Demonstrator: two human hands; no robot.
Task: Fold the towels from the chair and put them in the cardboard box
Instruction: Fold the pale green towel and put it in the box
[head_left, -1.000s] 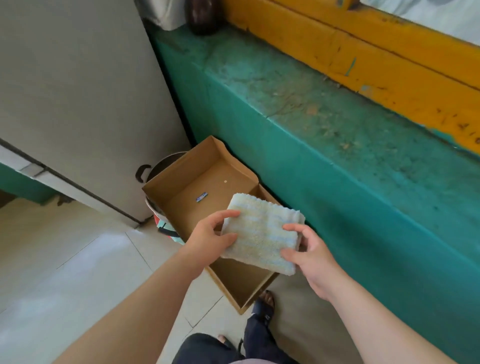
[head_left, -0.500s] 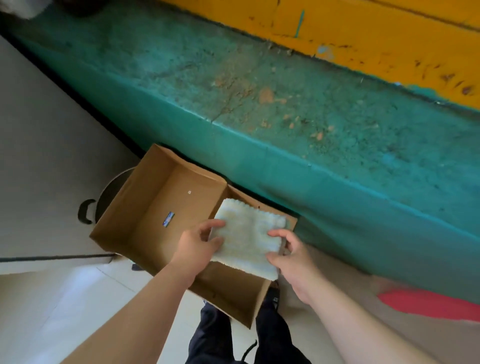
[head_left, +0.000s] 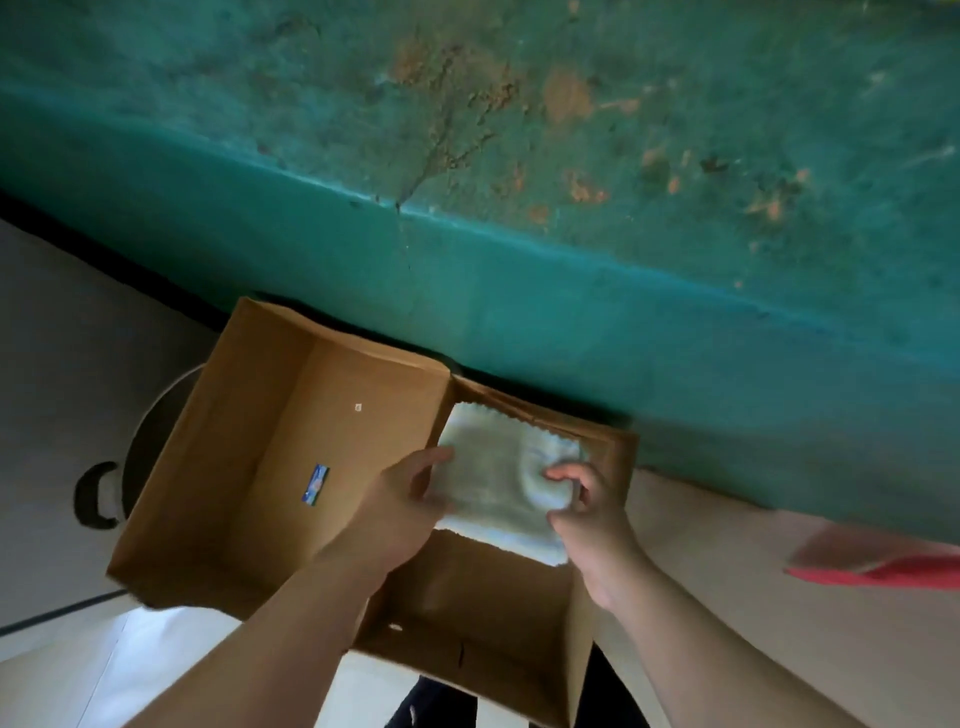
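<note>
A folded pale towel (head_left: 493, 475) lies low inside the open cardboard box (head_left: 244, 447), in its right half against the far wall. My left hand (head_left: 402, 506) grips the towel's left edge, thumb on top. My right hand (head_left: 587, 512) pinches the towel's right edge, where the cloth bunches up under the fingers. The box's left half holds only a small blue label (head_left: 316, 483). The chair is out of view.
A worn teal ledge (head_left: 519, 182) runs right behind the box. A dark pot with a black handle (head_left: 96, 496) sits under the box's left side. A red object (head_left: 883, 569) lies on the floor at right. My dark-trousered legs (head_left: 441, 706) are below the box.
Both hands have carried the towel down from above the box rim into the box's right half. The view has moved closer to the box.
</note>
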